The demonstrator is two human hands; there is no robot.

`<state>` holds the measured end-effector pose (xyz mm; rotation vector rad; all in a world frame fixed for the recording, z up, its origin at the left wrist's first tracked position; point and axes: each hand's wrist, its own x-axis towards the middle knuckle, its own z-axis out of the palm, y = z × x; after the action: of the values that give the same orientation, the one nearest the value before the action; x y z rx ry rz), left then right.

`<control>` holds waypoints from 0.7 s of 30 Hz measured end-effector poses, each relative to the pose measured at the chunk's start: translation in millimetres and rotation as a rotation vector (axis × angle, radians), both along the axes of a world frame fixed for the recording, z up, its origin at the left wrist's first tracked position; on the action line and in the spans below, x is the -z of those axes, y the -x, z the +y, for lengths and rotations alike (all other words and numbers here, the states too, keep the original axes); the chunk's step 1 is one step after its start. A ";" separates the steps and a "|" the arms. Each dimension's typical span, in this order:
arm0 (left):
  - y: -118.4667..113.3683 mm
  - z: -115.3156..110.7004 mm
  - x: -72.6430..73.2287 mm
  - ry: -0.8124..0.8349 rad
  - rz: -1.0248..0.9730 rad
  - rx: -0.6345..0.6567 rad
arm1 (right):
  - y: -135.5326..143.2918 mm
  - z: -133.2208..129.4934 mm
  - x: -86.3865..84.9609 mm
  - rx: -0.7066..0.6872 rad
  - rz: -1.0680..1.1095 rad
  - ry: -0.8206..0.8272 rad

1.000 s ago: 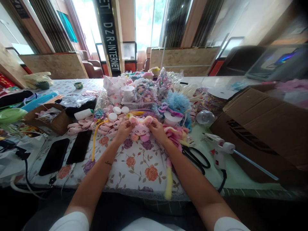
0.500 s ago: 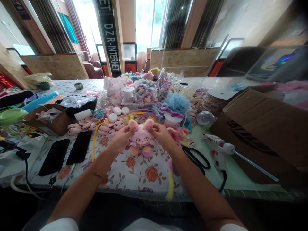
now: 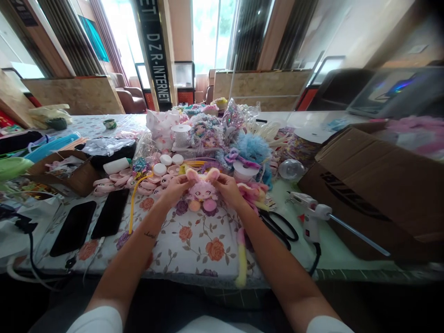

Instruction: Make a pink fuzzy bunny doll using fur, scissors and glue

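A small fluffy pink doll [image 3: 201, 190] with long ears and two round feet faces me above the flowered tablecloth [image 3: 197, 252]. My left hand [image 3: 175, 188] pinches it at its left side near the ear. On the other side, my right hand [image 3: 227, 187] grips it beside the right ear. Its feet point toward me, one orange and one pink. Behind the doll lie pink doll faces [image 3: 166, 179], white round lids [image 3: 165, 160] and a white spool [image 3: 244, 170]. Pink and yellow plush strips [image 3: 255, 194] are just right of my right hand.
Two black phones [image 3: 74, 228] lie at the left near an open small box [image 3: 64, 173]. Black-handled scissors [image 3: 280, 226], a glue gun [image 3: 310, 212] and a large cardboard box [image 3: 374, 189] stand at the right. Blue fluff [image 3: 253, 150] and wrapped dolls [image 3: 206, 134] are piled behind.
The doll has moved slightly up and away from me, with both hands still on it, and its feet look tilted more toward me. The whole view has shifted a little.
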<state>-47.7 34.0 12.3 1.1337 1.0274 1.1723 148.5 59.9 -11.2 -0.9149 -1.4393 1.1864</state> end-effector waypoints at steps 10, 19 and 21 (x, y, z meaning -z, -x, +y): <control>3.1 -8.2 7.4 -0.265 0.179 -0.060 | -4.3 -9.6 -2.8 -0.044 -0.006 -0.058; 6.5 -7.9 18.0 -0.253 0.163 -0.028 | -5.2 -8.3 0.3 -0.046 -0.012 -0.058; 6.7 -7.5 18.7 -0.245 0.151 -0.029 | -4.5 -9.6 -0.2 -0.043 -0.010 -0.054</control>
<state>-54.3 26.5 -6.5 1.4220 1.0365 1.2763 153.0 50.4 -11.1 -0.8578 -1.4991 1.1698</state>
